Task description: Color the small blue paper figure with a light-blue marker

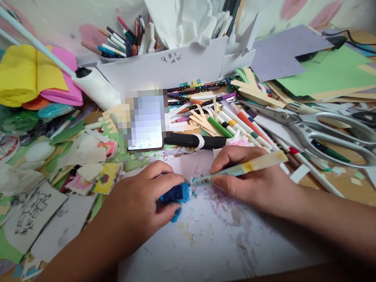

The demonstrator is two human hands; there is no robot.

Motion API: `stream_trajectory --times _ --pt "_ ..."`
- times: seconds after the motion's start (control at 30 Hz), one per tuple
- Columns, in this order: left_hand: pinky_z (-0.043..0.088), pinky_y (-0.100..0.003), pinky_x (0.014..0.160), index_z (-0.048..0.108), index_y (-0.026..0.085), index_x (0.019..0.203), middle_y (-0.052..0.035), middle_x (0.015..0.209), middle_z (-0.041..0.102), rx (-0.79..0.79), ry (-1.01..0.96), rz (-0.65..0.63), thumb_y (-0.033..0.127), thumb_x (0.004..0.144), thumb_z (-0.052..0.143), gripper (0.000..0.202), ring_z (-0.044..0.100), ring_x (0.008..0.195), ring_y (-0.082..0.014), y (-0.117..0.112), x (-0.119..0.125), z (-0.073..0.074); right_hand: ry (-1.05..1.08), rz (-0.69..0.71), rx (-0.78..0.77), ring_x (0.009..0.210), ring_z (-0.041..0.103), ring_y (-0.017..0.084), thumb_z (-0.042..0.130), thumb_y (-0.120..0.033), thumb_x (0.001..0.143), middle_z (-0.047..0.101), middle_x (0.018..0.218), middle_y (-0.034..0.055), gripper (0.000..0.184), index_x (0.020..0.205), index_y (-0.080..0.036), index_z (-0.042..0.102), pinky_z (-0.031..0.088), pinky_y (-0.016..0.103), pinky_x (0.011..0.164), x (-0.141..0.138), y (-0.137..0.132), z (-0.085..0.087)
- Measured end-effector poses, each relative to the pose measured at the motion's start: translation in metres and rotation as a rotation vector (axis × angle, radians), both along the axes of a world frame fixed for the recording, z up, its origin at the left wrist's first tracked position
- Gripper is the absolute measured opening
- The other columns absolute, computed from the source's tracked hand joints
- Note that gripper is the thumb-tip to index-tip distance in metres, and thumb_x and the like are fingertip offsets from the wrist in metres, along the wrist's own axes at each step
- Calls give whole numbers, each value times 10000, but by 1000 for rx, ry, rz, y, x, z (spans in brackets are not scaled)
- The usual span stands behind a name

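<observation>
Between the thumb and fingers of my left hand is a small blue painted piece, dark blue on top and lighter at the edges; its material I cannot make out. My right hand grips a marker pen with a pale, yellowish barrel. The pen lies nearly level, its tip end pointing left, close to the right edge of the blue piece. Whether the tip touches it, I cannot tell. Under both hands lies a white sheet of paper with purple, grey and yellow smudges.
A phone with a blurred screen stands behind my hands. Large scissors lie right, beside several markers. A white box of pens and tissues is at the back. Paper scraps cover the left.
</observation>
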State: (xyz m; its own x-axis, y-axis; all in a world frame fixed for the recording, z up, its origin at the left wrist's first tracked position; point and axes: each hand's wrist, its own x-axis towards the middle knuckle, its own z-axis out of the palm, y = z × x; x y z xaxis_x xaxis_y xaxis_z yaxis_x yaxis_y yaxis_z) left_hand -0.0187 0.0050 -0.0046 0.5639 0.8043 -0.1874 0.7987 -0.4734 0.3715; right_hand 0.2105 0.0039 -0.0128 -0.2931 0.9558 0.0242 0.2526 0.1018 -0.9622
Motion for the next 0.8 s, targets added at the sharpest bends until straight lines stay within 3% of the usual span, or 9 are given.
stream_trajectory --times 0.63,0.8 --pt "456 -283 666 644 320 1048 -5 1083 603 0 -26 0 271 782 574 279 611 804 -184 -1 -1 1 23 -38 -22 485 503 101 581 -142 663 569 546 -19 104 591 -195 530 394 199 432 0 1 0" --pt "459 -314 730 620 291 1039 -9 1067 618 1 -12 9 270 759 603 281 616 870 -209 1 -1 2 69 -29 -22 481 509 95 602 -185 694 585 559 -12 66 636 -172 572 398 194 431 -1 0 -1"
